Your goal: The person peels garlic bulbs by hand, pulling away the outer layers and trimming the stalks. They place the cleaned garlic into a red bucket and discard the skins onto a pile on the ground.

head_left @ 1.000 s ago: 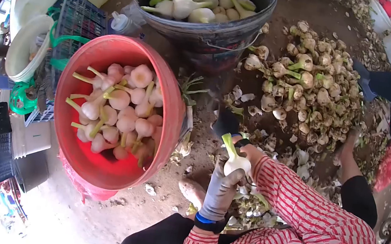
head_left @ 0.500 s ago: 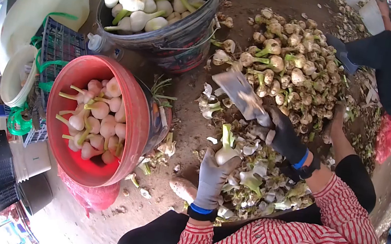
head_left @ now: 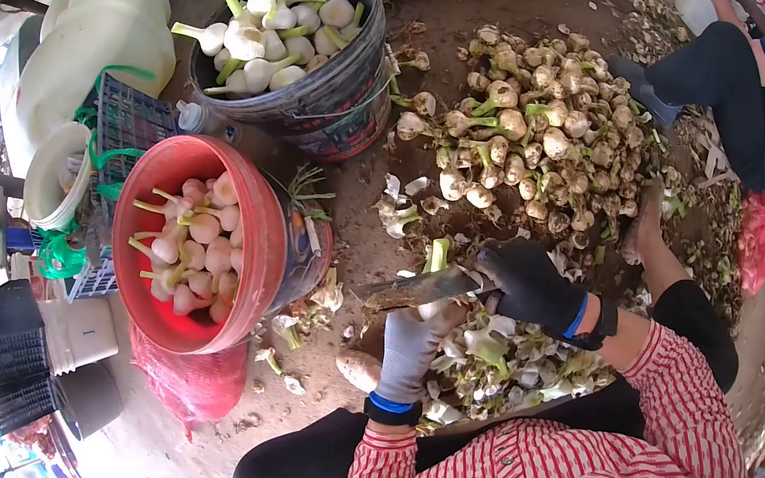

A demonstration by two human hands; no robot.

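My left hand [head_left: 406, 356], in a grey glove, is closed around a garlic bulb [head_left: 439, 255] whose green stem points up and away from me. My right hand [head_left: 534, 283], in a dark glove, grips a broad-bladed knife [head_left: 419, 291]. The blade lies across the bulb, just above my left fingers, and covers part of it. Beneath and right of my hands is a heap of garlic peelings and cut leaves [head_left: 503, 356]. Beyond it, soil-stained garlic bulbs [head_left: 546, 135] lie piled on the ground.
To the left, a red bucket [head_left: 265, 261] holds pinkish trimmed bulbs. Behind it a dark bucket [head_left: 331, 118] is full of white bulbs with short stems. A pink mesh sack [head_left: 184, 378] lies below the red bucket. At the upper right another person's leg [head_left: 713, 76] reaches beside the pile.
My right hand has brought the knife down and toward me, from raised beyond the bulb to across it. My left hand still holds the bulb. The whole view has shifted slightly.
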